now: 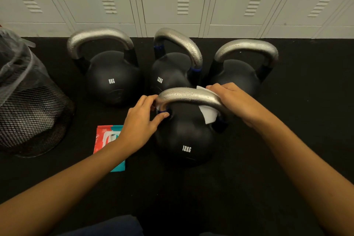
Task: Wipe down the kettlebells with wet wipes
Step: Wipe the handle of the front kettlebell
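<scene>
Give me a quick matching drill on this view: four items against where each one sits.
Items:
1 near 12KG kettlebell
2 8KG kettlebell
3 wipe pack
4 mesh bin

Places:
A far left edge
B back row, left
C under the left forearm
D front, held at the handle by both hands

Pairs: 1-D, 2-B, 3-C, 4-A

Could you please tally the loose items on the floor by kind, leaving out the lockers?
Kettlebells: 4 (8KG, rear 12KG, unlabelled one at the right, front 12KG)
Wet wipe: 1
Wipes packet: 1
Mesh bin: 1
Total: 7
</scene>
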`<act>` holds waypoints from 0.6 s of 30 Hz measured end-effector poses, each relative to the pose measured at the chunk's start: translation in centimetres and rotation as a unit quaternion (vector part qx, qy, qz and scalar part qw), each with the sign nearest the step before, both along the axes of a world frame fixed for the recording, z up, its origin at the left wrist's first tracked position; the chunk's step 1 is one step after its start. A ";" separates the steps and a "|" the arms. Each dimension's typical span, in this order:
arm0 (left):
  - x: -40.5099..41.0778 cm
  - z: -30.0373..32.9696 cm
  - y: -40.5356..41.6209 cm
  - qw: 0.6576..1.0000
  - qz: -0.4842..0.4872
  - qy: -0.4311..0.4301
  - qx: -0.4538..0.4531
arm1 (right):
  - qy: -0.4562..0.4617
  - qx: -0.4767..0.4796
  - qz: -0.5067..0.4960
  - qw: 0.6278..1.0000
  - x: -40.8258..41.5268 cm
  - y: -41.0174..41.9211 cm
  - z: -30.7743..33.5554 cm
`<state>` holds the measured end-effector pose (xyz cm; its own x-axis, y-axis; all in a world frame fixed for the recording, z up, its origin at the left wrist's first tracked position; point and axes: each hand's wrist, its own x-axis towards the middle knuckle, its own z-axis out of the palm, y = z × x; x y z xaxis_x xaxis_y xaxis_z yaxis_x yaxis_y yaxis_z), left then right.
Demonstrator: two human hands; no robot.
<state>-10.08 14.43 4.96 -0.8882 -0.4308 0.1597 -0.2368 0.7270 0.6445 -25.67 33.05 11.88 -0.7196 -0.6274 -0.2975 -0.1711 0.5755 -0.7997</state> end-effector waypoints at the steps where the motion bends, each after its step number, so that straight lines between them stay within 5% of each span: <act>1: 0.0 0.0 0.0 1.000 0.000 -0.001 -0.002 | -0.011 -0.015 -0.002 1.000 -0.1 0.5 -0.3; 12: 0.0 0.0 0.0 1.000 0.002 -0.009 -0.002 | 0.086 0.017 0.027 0.996 0.7 -0.6 1.1; 18: 0.1 0.0 0.1 1.000 0.002 -0.004 0.002 | 0.034 0.010 0.009 0.999 0.0 1.5 0.3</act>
